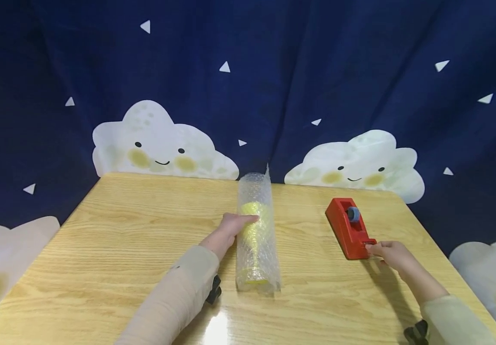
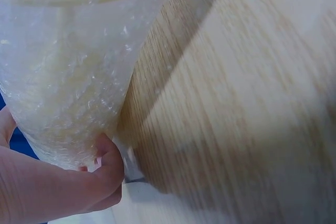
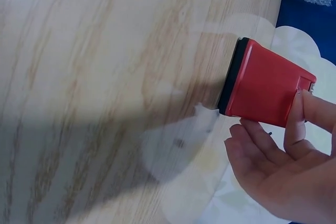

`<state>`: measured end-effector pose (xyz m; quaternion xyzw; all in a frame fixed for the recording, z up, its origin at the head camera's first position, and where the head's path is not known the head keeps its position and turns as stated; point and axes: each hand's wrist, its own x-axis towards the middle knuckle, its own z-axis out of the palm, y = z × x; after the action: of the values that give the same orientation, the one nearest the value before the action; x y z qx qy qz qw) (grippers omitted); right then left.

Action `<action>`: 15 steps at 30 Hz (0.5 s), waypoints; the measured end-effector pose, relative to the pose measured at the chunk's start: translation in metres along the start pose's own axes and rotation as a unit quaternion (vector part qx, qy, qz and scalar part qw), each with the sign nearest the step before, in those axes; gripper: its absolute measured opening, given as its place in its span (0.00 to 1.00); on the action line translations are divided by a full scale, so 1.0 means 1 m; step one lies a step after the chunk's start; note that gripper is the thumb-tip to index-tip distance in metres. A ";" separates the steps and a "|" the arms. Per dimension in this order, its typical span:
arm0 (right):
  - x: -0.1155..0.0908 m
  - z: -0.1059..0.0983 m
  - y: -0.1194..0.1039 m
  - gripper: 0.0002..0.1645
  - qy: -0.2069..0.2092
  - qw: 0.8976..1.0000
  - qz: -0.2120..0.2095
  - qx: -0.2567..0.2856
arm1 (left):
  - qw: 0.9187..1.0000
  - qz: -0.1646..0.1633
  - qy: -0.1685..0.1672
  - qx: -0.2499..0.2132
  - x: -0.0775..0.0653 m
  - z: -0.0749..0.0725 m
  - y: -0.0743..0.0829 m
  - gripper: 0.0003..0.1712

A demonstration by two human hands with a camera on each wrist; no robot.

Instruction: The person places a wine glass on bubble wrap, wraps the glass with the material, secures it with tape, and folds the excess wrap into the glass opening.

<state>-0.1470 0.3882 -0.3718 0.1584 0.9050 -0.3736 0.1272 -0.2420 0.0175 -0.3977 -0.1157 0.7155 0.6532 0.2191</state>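
Observation:
A roll of clear bubble wrap (image 1: 253,188) lies on the table, wrapped round a yellow object (image 1: 253,244) whose kind is blurred by the wrap. My left hand (image 1: 232,225) grips it from the left side, thumb on top; in the left wrist view bent fingers (image 2: 110,163) hold its lower edge. At the right stands a red tape dispenser (image 1: 343,230) with a small blue-grey tape roll (image 1: 353,214) inside. My right hand (image 1: 392,254) is at its cutter end, thumb and forefinger pinching the tape's end there, the other fingers (image 3: 257,145) beside the dispenser.
The wooden table (image 1: 144,211) ends at the back against a dark blue curtain (image 1: 252,57) printed with clouds and white triangles. A strip of bare tabletop separates the wrapped roll from the dispenser. Dark wrist devices (image 1: 214,290) sit under both forearms.

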 end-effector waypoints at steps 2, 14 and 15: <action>0.001 0.000 -0.001 0.19 -0.001 1.000 -0.002 -0.003 | 1.000 -0.003 -0.001 0.000 0.000 -0.001 0.000 0.55; 0.000 -0.004 -0.005 0.19 -0.002 0.999 0.016 -0.035 | 1.000 -0.004 -0.001 0.000 -0.001 0.000 0.001 0.54; 0.000 -0.004 -0.005 0.19 -0.003 0.999 0.018 -0.036 | 1.000 -0.002 -0.001 -0.001 -0.001 0.000 0.001 0.54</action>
<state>-0.1495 0.3876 -0.3662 0.1692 0.9144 -0.3391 0.1425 -0.2415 0.0172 -0.3963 -0.1169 0.7143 0.6535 0.2212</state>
